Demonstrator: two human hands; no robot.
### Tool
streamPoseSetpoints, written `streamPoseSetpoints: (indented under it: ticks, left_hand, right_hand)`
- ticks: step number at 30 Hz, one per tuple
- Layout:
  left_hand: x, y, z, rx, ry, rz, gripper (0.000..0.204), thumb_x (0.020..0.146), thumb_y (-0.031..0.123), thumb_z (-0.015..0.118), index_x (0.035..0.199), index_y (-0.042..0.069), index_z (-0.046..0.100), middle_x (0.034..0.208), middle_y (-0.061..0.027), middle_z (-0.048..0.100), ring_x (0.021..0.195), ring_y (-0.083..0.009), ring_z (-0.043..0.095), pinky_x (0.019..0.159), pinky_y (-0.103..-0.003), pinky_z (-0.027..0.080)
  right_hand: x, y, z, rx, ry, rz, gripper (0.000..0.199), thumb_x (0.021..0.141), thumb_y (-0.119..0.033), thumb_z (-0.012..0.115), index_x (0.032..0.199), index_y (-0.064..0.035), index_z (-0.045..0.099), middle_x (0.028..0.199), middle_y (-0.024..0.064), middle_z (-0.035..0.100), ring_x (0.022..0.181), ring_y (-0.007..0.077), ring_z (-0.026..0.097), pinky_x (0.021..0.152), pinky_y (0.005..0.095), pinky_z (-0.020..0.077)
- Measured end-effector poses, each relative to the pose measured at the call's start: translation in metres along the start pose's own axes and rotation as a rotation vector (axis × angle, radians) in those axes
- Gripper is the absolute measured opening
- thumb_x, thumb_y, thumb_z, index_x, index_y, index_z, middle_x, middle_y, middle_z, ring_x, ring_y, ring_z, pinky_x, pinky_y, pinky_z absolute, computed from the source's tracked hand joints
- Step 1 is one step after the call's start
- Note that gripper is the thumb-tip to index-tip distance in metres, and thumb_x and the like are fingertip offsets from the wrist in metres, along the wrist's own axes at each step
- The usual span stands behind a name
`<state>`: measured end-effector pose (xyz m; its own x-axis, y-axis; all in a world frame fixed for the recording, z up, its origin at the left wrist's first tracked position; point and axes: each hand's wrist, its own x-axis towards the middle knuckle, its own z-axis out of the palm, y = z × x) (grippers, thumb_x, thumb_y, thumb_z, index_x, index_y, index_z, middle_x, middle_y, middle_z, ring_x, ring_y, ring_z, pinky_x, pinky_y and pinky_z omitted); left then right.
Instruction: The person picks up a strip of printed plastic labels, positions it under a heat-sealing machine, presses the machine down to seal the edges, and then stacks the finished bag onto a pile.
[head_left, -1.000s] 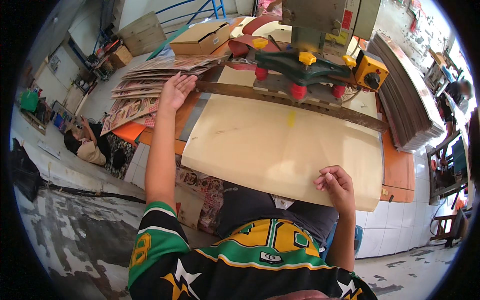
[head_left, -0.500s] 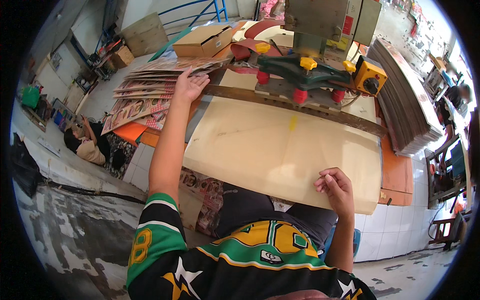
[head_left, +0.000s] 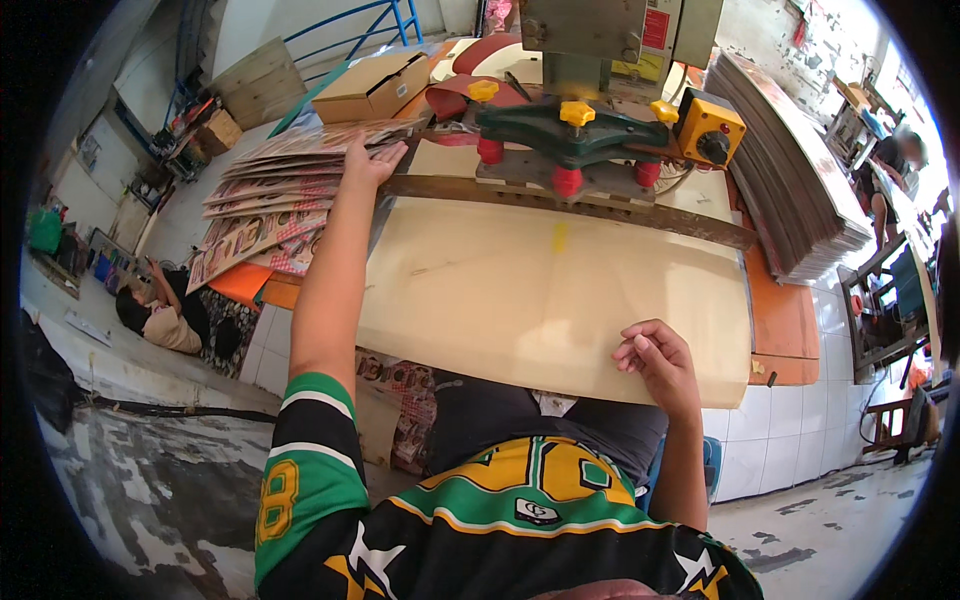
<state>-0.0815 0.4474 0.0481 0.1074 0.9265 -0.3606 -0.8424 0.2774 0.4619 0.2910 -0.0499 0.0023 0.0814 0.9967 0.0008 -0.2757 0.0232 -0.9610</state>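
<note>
My left hand point(head_left: 372, 163) is stretched out, palm up and fingers apart, with nothing in it. It is by the near right end of a pile of printed cardboard sheets point(head_left: 270, 175), close to the left end of a long metal bar point(head_left: 570, 207). Whether it touches the pile is unclear. Loosely curled, my right hand point(head_left: 657, 362) hovers over the front right part of a large cream sheet point(head_left: 500, 290), apparently empty, thumb against the fingers. Above the bar is a green press bracket point(head_left: 575, 133) with yellow knobs and red cushions.
A yellow control box point(head_left: 712, 128) with a black knob sits right of the bracket. Beyond it stands a tall stack of boards point(head_left: 790, 170). A cardboard box point(head_left: 370, 88) lies behind the printed sheets. One person point(head_left: 170, 312) is low at the far left, another point(head_left: 900, 155) at the far right.
The whole view has shifted, so the table and press appear further left. Both hands keep nearly the same pose; my left hand is slightly further toward the bar.
</note>
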Motion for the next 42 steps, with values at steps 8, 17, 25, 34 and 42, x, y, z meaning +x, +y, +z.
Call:
streamPoseSetpoints:
  ticks: [8,17,25,34,42]
  left_hand:
    - [-0.014,-0.004,0.000,0.260,-0.005,0.197,0.059,0.110,0.035,0.037,0.151,-0.004,0.024,0.138,-0.0379,0.049,0.118,-0.0487,0.062,0.095,-0.054,0.059]
    - [-0.045,0.026,-0.026,0.302,-0.061,0.245,0.047,0.111,0.030,0.032,0.144,-0.003,0.032,0.130,-0.0403,0.054,0.113,-0.0465,0.066,0.091,-0.049,0.063]
    - [-0.117,0.064,-0.067,0.393,-0.092,0.317,0.044,0.111,0.025,0.031,0.133,-0.013,0.034,0.125,-0.0406,0.058,0.114,-0.0452,0.065,0.092,-0.043,0.063]
    - [-0.155,0.093,-0.091,0.459,-0.078,0.393,0.036,0.110,0.019,0.036,0.131,-0.010,0.036,0.120,-0.0406,0.061,0.110,-0.0439,0.068,0.088,-0.039,0.065]
    - [-0.158,0.096,-0.092,0.423,-0.073,0.398,0.037,0.110,0.019,0.036,0.130,-0.012,0.035,0.125,-0.0415,0.057,0.112,-0.0459,0.066,0.091,-0.039,0.065]
  right_hand:
    - [0.000,0.003,-0.004,0.045,-0.016,-0.003,0.023,0.106,-0.017,0.054,0.118,0.0016,0.060,0.097,0.0123,0.072,0.084,0.0148,0.066,0.078,0.0278,0.0513]
    - [0.001,0.001,-0.001,0.028,-0.015,-0.004,0.022,0.106,-0.017,0.054,0.117,0.0017,0.060,0.096,0.0118,0.072,0.083,0.0144,0.066,0.077,0.0278,0.0514]
    - [0.004,-0.002,0.005,-0.049,-0.014,0.034,0.020,0.105,-0.014,0.055,0.115,0.0019,0.061,0.096,0.0113,0.072,0.084,0.0147,0.066,0.078,0.0279,0.0523]
    - [0.009,-0.014,0.016,-0.157,-0.008,0.101,0.019,0.105,-0.014,0.056,0.113,0.0024,0.062,0.096,0.0104,0.071,0.086,0.0151,0.067,0.080,0.0288,0.0534]
    - [0.012,-0.020,0.021,-0.218,-0.024,0.171,0.020,0.104,-0.015,0.057,0.113,0.0019,0.063,0.096,0.0103,0.072,0.087,0.0151,0.067,0.080,0.0289,0.0543]
